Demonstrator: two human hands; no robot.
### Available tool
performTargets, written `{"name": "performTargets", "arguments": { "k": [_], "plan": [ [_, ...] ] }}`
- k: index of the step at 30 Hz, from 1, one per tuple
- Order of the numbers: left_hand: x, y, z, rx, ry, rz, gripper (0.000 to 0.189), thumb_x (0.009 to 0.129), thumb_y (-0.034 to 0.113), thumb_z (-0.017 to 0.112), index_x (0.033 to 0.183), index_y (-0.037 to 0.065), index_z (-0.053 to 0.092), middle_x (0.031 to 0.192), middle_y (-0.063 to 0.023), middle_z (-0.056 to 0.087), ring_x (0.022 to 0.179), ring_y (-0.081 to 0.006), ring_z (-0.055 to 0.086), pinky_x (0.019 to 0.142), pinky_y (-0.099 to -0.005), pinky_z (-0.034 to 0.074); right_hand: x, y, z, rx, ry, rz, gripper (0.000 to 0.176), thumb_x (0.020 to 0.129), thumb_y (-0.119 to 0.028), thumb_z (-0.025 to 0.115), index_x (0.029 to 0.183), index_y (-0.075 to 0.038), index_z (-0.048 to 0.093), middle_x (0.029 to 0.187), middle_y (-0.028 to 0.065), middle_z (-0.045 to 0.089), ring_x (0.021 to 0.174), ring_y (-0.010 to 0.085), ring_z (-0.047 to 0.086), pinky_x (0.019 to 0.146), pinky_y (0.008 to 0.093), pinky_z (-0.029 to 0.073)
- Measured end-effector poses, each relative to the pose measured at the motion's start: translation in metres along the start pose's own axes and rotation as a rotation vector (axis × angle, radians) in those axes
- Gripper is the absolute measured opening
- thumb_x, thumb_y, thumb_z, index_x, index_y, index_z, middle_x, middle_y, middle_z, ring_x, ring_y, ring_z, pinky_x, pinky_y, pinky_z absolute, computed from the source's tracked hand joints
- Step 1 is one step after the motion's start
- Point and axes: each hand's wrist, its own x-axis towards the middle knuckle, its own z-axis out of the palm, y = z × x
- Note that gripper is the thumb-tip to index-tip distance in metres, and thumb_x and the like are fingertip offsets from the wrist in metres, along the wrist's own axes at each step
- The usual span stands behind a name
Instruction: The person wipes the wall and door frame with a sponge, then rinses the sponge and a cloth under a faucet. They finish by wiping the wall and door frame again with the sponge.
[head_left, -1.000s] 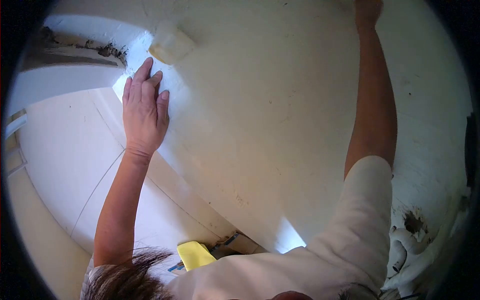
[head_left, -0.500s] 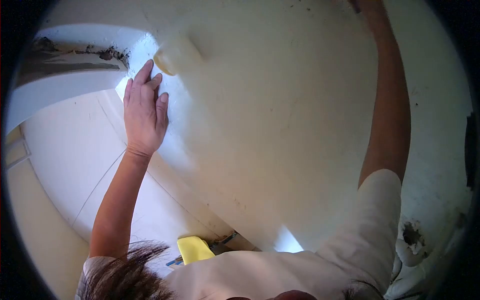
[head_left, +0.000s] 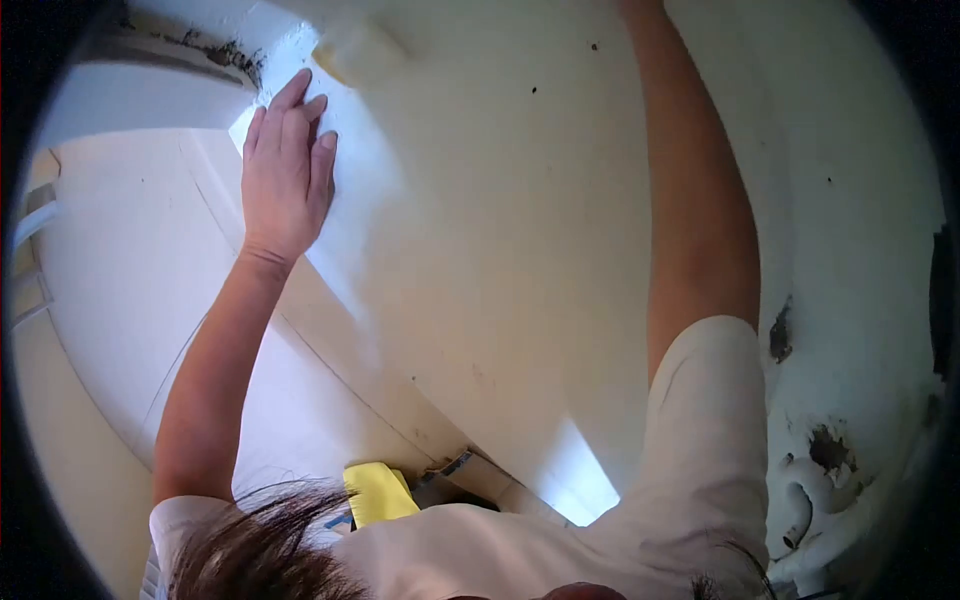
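My left hand (head_left: 290, 165) rests against the pale wall (head_left: 480, 260), fingers stretched out and slightly apart, holding nothing. Just beyond its fingertips is a pale patch with a yellow edge (head_left: 328, 65); I cannot make out what it is. Beside the fingers, the wall meets a recessed opening whose edge (head_left: 225, 60) is dark and crumbling. My right forearm (head_left: 705, 200) reaches up along the wall, and the hand itself lies past the top edge of the view, so its grip is hidden.
A yellow flat object (head_left: 378, 492) lies low, near my body. On the lower right, a hole (head_left: 828, 447) is broken in the wall above a white curved pipe (head_left: 800, 495). A chipped dark spot (head_left: 781, 332) sits higher up. Pale panels (head_left: 120, 270) stand at left.
The view has shifted, so the left hand and the opening appear higher. My right arm has swung leftward, and its hand, partly seen at the top before, is now out of sight.
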Motion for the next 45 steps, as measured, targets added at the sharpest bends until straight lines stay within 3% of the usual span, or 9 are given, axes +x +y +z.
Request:
{"name": "performTargets", "arguments": {
  "k": [8,14,18,22,24,30,35,37,45],
  "plan": [
    [-0.006,-0.002,0.000,-0.022,0.050,-0.068,0.023,0.084,0.015,0.048,0.105,0.006,0.048,0.124,-0.0097,0.045,0.109,-0.0263,0.046,0.100,-0.0430,0.028,-0.088,-0.027,-0.073,0.285,-0.372,-0.268,0.034,0.085,0.000,0.042,0.118,0.001,0.050,0.105,0.0184,0.055,0.097,0.0240,0.053,0.087,0.0324,0.039],
    [-0.009,-0.009,0.001,0.004,0.067,-0.061,0.022,0.084,0.018,0.048,0.104,0.007,0.047,0.124,-0.0074,0.046,0.109,-0.0244,0.046,0.100,-0.0423,0.028,-0.021,-0.009,-0.039,0.761,-0.106,0.335,0.035,0.085,-0.004,0.045,0.120,-0.006,0.052,0.112,0.0175,0.054,0.101,0.0247,0.053,0.089,0.0325,0.039],
    [-0.013,-0.011,0.001,-0.019,0.086,-0.045,0.025,0.085,0.017,0.046,0.107,0.005,0.047,0.126,-0.0101,0.044,0.110,-0.0283,0.045,0.100,-0.0443,0.028,-0.049,-0.067,0.002,-0.198,0.115,0.131,0.032,0.083,-0.003,0.046,0.115,-0.004,0.054,0.106,0.0170,0.057,0.100,0.0296,0.054,0.086,0.0366,0.042],
    [-0.015,-0.008,-0.002,-0.014,0.084,-0.042,0.024,0.085,0.017,0.045,0.106,0.005,0.047,0.126,-0.0101,0.044,0.110,-0.0281,0.045,0.100,-0.0442,0.028,-0.072,-0.047,0.001,0.125,0.072,-0.271,0.032,0.083,0.000,0.044,0.112,-0.004,0.056,0.102,0.0151,0.058,0.100,0.0270,0.054,0.086,0.0333,0.041],
    [-0.013,0.000,-0.007,0.003,0.119,-0.007,0.024,0.086,0.017,0.045,0.106,0.005,0.047,0.126,-0.0100,0.044,0.110,-0.0283,0.045,0.100,-0.0443,0.028,-0.100,-0.067,-0.055,0.151,-0.494,-0.569,0.032,0.082,0.003,0.043,0.110,-0.004,0.058,0.102,0.0125,0.059,0.097,0.0237,0.055,0.086,0.0304,0.041],
    [-0.014,-0.003,-0.004,0.022,0.085,-0.024,0.024,0.086,0.018,0.045,0.106,0.005,0.047,0.126,-0.0104,0.044,0.110,-0.0285,0.045,0.100,-0.0441,0.028,-0.064,-0.074,-0.057,0.610,-0.309,0.122,0.037,0.083,0.008,0.038,0.111,-0.004,0.057,0.108,0.0097,0.058,0.098,0.0203,0.053,0.089,0.0300,0.038],
    [-0.014,-0.011,0.003,-0.006,0.093,-0.038,0.023,0.086,0.017,0.045,0.105,0.004,0.048,0.125,-0.0117,0.045,0.110,-0.0290,0.045,0.099,-0.0440,0.028,-0.079,-0.058,0.005,0.349,-0.079,-0.487,0.027,0.083,0.002,0.046,0.104,-0.005,0.061,0.106,0.0100,0.058,0.097,0.0207,0.054,0.090,0.0329,0.039],
    [-0.014,-0.009,0.001,-0.009,0.092,-0.039,0.023,0.085,0.016,0.045,0.104,0.003,0.048,0.124,-0.0120,0.045,0.110,-0.0292,0.045,0.099,-0.0440,0.029,-0.097,-0.054,-0.038,0.215,-0.495,-0.725,0.024,0.082,0.000,0.048,0.101,-0.005,0.063,0.101,0.0090,0.059,0.093,0.0202,0.055,0.089,0.0320,0.040],
    [-0.011,-0.008,-0.003,-0.018,0.055,-0.054,0.025,0.085,0.016,0.046,0.105,0.002,0.048,0.124,-0.0144,0.045,0.110,-0.0299,0.045,0.099,-0.0441,0.028,0.085,0.155,-0.040,0.873,-0.022,0.136,0.028,0.085,-0.004,0.038,0.106,-0.001,0.057,0.098,0.0095,0.059,0.084,0.0170,0.054,0.076,0.0265,0.041]
  ]
}}
